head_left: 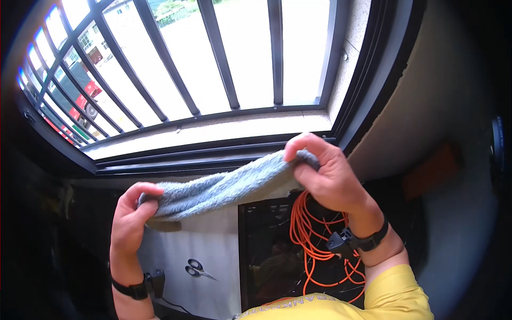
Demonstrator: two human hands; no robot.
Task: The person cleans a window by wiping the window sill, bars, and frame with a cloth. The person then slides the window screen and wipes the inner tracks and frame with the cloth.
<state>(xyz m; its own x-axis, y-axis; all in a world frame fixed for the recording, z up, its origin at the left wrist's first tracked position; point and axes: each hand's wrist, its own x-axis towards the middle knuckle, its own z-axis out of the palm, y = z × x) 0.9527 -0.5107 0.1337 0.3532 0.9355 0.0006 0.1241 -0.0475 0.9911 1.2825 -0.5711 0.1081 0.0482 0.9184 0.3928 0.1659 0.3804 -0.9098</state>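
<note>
A fuzzy grey-blue cloth (224,188) is stretched between my two hands, just below the window sill. My left hand (132,216) pinches its left end between thumb and fingers. The right end is gripped by my right hand (325,173), which is held higher, so the cloth slants up to the right. It sags in long folds along its length. Black straps with small devices are on both my wrists.
A window with dark metal bars (218,53) and a black frame fills the upper part. Below lie scissors (200,270) on a pale grey surface (213,250). An orange cable (306,240) lies coiled on a glossy black surface (266,266). A brownish block (432,170) is at right.
</note>
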